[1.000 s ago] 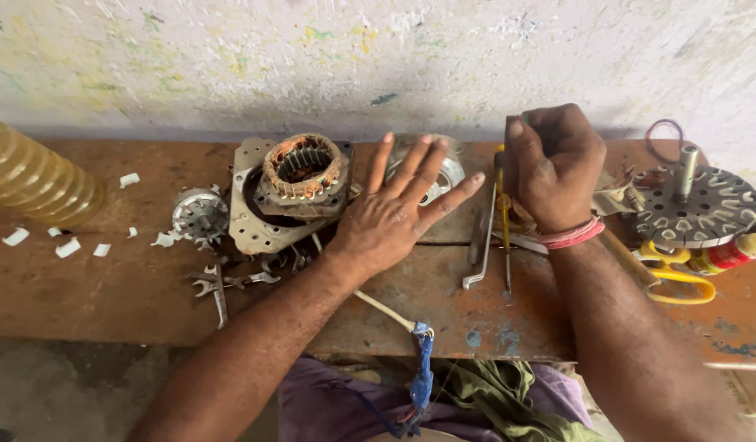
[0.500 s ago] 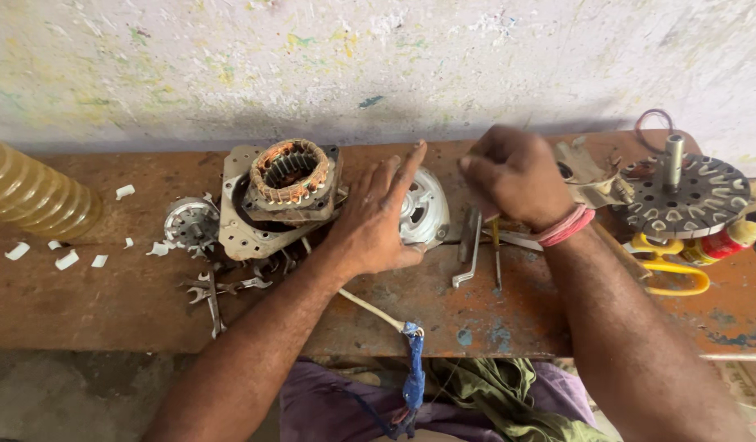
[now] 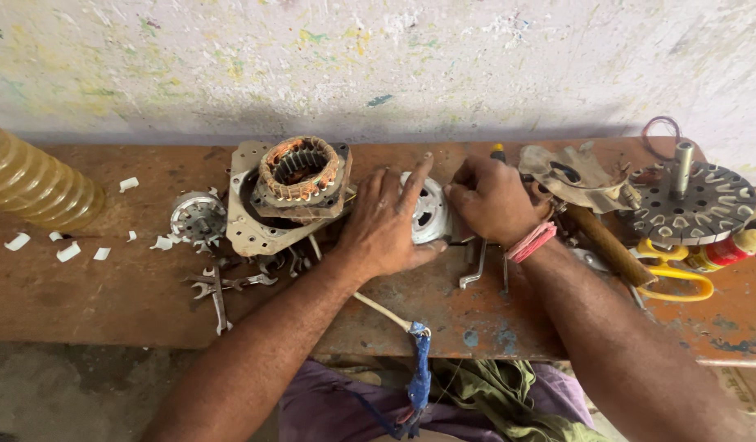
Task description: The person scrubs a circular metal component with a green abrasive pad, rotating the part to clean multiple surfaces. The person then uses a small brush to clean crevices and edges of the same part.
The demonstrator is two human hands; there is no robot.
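Head view, looking down on a worn wooden bench (image 3: 108, 295) set against a paint-flecked wall. The work piece is a round silver motor cover (image 3: 427, 214), lying flat near the bench's middle, face up, with dark slots visible around its hub. It sits directly between the two hands, so neither arm has to reach: the left hand (image 3: 388, 219) comes at it from the left and near side, the right hand (image 3: 494, 200) from the right. Left hand is spread flat, palm down, fingers extended and slightly fanned, pressing on the left half of the cover; it clamps rather than grips, and nothing is closed inside it. Right hand is curled into a loose fist touching the cover's right edge, knuckles up; a dark tool tip with a yellow band (image 3: 497, 152) shows just above the knuckles, apparently held in that fist, though the fingers hide the grip itself. A pink band (image 3: 532, 242) circles the right wrist. The cover is round, so it has no long axis; its flat face is toward the camera. Just left of the left hand: a copper-wound stator (image 3: 300, 169) resting on a metal plate (image 3: 247, 233). Small spanners (image 3: 218, 288) lie near the front edge, well apart from the hands. Yellow-handled scissors (image 3: 677, 274) lie to the right.
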